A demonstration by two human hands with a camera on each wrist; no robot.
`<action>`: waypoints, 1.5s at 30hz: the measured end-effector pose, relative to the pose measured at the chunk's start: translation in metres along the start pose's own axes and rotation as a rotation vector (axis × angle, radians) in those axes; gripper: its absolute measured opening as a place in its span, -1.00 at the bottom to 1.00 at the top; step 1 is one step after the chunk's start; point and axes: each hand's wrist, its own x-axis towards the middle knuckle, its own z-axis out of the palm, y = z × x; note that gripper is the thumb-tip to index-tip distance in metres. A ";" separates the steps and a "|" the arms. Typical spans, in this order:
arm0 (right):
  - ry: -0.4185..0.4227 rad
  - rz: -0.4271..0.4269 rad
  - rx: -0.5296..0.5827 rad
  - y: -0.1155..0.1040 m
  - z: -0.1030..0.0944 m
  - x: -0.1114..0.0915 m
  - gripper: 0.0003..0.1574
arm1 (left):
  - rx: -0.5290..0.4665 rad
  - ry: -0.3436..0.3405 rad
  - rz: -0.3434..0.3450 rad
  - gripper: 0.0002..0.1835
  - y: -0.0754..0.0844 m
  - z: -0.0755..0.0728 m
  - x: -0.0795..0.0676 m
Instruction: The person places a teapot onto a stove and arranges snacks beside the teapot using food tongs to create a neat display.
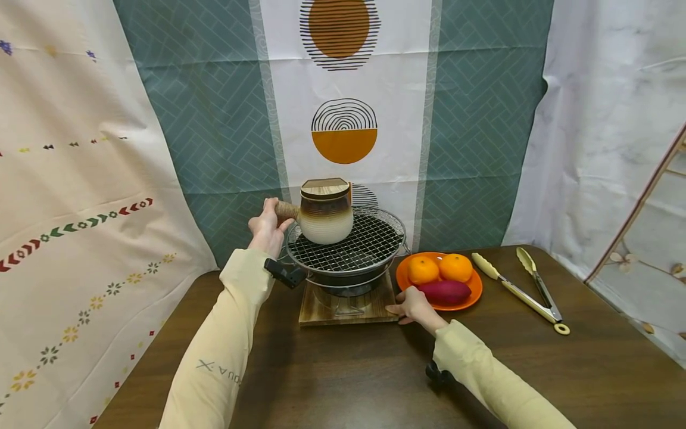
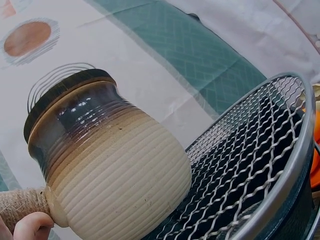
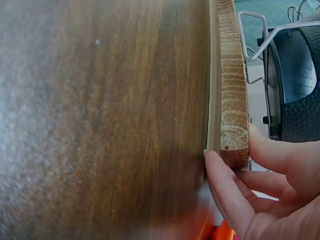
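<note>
My left hand (image 1: 266, 229) grips the twine-wrapped side handle (image 2: 24, 206) of a ceramic pot (image 1: 327, 223). This pot is cream and ribbed below, with a dark brown glazed neck and a wooden lid (image 1: 324, 187). It overlaps the left part of a round wire grill rack (image 1: 370, 244), which tops a black tabletop grill (image 3: 300, 120). Under the grill lies a square wooden board (image 1: 316, 316). At the board's front right corner, my right hand (image 1: 417, 307) pinches its edge, thumb on the upper face and fingers at the underside.
An orange plate (image 1: 474, 299) beside the board holds two oranges (image 1: 455, 267) and a purple sweet potato (image 1: 446, 292). Farther right, tongs (image 1: 527, 298) lie spread on the brown table (image 1: 343, 381). A patterned curtain (image 1: 477, 119) hangs behind the table.
</note>
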 end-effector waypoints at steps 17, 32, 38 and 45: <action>-0.001 0.009 0.008 -0.002 -0.001 -0.003 -0.52 | 0.014 -0.004 -0.019 -0.45 -0.001 -0.004 -0.001; -0.011 0.027 0.020 -0.003 -0.002 -0.002 -0.49 | -0.023 -0.064 -0.055 -0.44 0.000 -0.011 0.004; -0.009 0.020 0.025 -0.003 -0.001 0.000 -0.52 | -0.018 -0.113 -0.124 -0.49 0.005 -0.014 0.002; -0.006 0.030 0.008 -0.003 0.000 0.000 -0.52 | -0.013 -0.160 -0.156 -0.48 0.007 -0.019 0.003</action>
